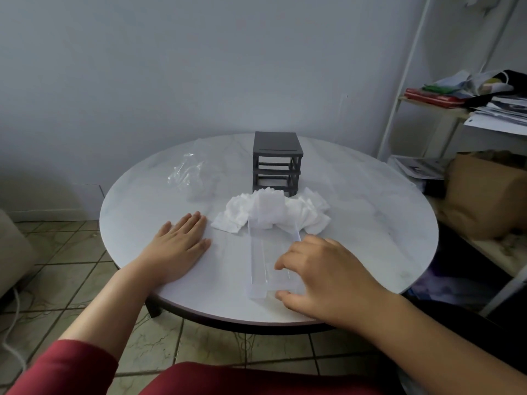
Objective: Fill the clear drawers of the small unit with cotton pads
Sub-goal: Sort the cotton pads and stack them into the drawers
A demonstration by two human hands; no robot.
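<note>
Here, the right hand (328, 276) curls fingers and thumb around the near end of a clear drawer (263, 252) at lower centre, the left hand (178, 246) lies flat and spread on the desk (370, 223), and beyond them cotton pads (302, 213) heap just before the dark unit (276, 163) at centre.

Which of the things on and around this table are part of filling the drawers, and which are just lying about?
For the job: grey drawer unit, clear drawer gripped by the right hand, cotton pads.
Lying about: crumpled plastic bag, papers on the shelf, brown paper bag.
</note>
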